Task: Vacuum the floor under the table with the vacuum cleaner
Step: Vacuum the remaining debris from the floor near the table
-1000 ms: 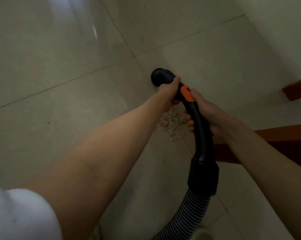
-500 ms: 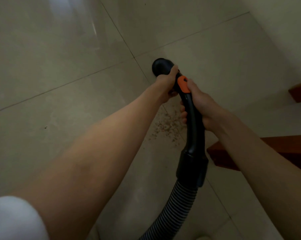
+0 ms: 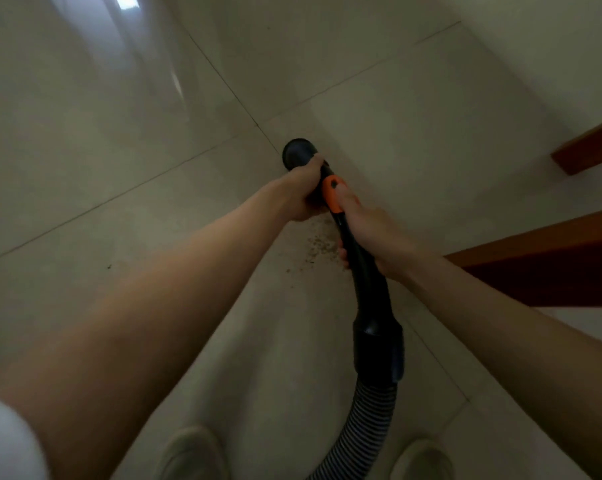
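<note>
I hold the black vacuum cleaner handle [image 3: 362, 271] with both hands over a pale tiled floor [image 3: 119, 168]. My left hand [image 3: 304, 194] grips the handle near its round front end [image 3: 298, 154]. My right hand [image 3: 369, 230] grips it just behind, thumb resting by the orange slider [image 3: 332, 194]. The ribbed hose [image 3: 365, 427] runs down from the handle to the bottom edge. A patch of brown crumbs [image 3: 318, 247] lies on the floor under the hands. A red-brown wooden table [image 3: 552, 265] edge enters from the right.
A second red-brown wooden piece [image 3: 590, 150] juts in at the upper right, near a pale wall [image 3: 552, 46]. My two light shoes [image 3: 192, 452] [image 3: 421, 459] stand at the bottom on either side of the hose. Tile joints cross the floor.
The view has tilted down, so my shoes now show. The crumbs sit closer under the hands. Both hands keep the same grip on the handle.
</note>
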